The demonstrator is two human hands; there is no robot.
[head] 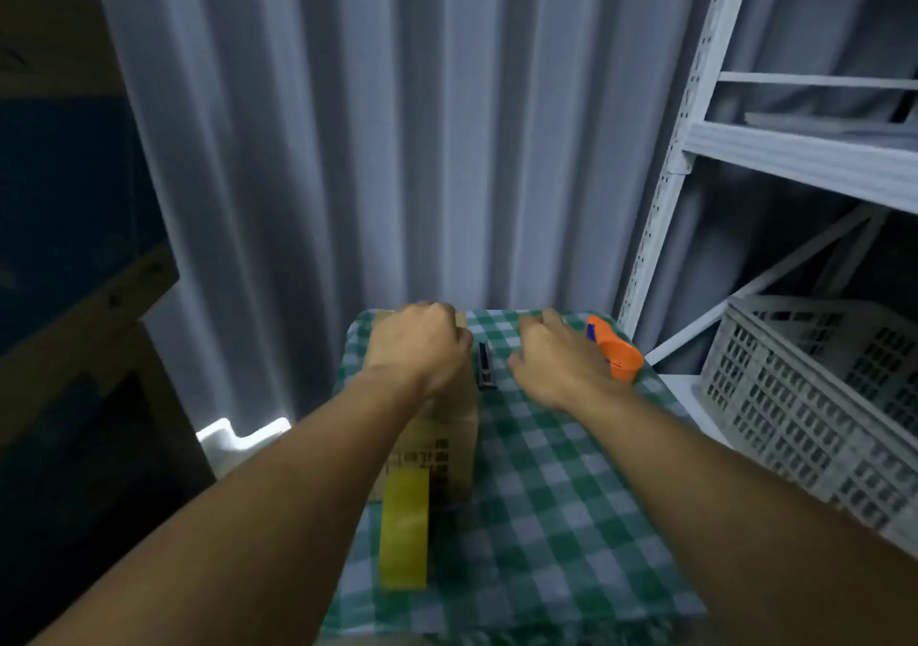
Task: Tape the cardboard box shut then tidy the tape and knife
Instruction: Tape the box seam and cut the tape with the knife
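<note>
A small cardboard box stands on a table with a green checked cloth. My left hand rests on the box's top with its fingers curled down, covering the flaps. A strip of yellow tape hangs from the box's near side onto the cloth. A dark knife lies on the cloth just right of the box. My right hand hovers right of the knife, fingers loosely apart, holding nothing. Behind it sits an orange tape dispenser.
A white metal shelf rack stands at the right with a grey plastic crate on its low shelf. A grey curtain hangs behind the table. Dark boxes fill the left side.
</note>
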